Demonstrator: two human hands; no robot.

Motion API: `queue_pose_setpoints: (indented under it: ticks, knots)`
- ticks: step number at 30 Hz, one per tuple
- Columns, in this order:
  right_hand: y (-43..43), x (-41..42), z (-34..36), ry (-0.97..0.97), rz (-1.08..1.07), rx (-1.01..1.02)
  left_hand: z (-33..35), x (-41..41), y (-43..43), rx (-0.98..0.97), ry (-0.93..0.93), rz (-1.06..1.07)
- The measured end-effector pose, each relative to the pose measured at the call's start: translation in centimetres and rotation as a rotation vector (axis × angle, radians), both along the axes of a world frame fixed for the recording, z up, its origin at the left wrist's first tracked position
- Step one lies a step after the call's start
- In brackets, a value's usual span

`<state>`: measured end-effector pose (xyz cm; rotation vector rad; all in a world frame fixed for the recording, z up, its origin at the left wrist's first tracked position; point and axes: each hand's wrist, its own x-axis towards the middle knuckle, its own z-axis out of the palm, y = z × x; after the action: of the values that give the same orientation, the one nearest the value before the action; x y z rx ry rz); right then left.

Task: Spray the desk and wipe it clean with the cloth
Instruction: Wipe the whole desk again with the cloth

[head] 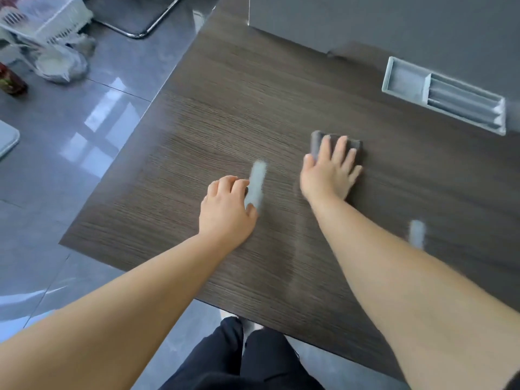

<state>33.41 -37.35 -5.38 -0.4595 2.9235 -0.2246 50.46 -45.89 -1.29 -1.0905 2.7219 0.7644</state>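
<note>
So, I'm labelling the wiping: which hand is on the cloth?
The right hand, fingers spread flat on the dark cloth; the left hand grips a pale blurred object instead.

Glossy grey floor tiles (118, 68) reflect pale light, with a chrome chair base (153, 25) and white basket (42, 22)

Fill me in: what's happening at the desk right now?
A person is wiping the dark wooden desk. The right hand presses flat, fingers spread, on a grey cloth, which lies not far from the grey cable tray. The left hand grips a pale object that is too blurred to identify; it is possibly the spray bottle. The blur suggests both hands are moving.
</note>
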Motion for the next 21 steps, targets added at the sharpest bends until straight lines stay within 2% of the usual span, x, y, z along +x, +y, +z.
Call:
queue_pose_setpoints:
  ticks: [1, 4, 6, 8, 11, 13, 15, 17, 19, 21]
  knots:
    - [-0.2, 1.9, -0.2, 0.014, 0.156, -0.004, 0.0, 0.4, 0.1, -0.003, -0.009, 0.026]
    - [3.8, 5.4, -0.2, 0.019, 0.854, -0.061, 0.1, 1.7, 0.3, -0.034, -0.012, 0.094]
    - [7.2, 3.9, -0.1, 0.02, 1.082, -0.067, 0.1, 2.7, 0.4, -0.041, -0.038, 0.119]
    - [8.6, 1.5, -0.3, 0.027, 0.923, -0.029, 0.2, 3.7, 0.6, -0.039, -0.064, 0.136]
    - [5.0, 1.2, -0.2, 0.008, 0.376, 0.021, 0.4, 5.1, 1.0, -0.035, -0.083, 0.181]
    - [1.7, 4.1, 0.0, -0.024, 0.243, 0.041, 0.4, 6.2, 1.1, -0.027, -0.089, 0.222]
    - [0.4, 8.1, -0.1, -0.028, 0.45, 0.025, 0.4, 7.4, 1.0, -0.008, -0.079, 0.254]
    - [1.9, 11.3, -0.1, -0.023, 0.821, -0.022, 0.4, 8.4, 0.7, -0.002, -0.064, 0.271]
    - [4.4, 11.5, -0.2, -0.03, 1.187, -0.064, 0.4, 9.6, 0.1, -0.015, -0.056, 0.27]
    - [5.1, 8.6, -0.4, -0.021, 1.343, -0.07, 0.3, 10.6, -0.5, -0.028, -0.066, 0.253]
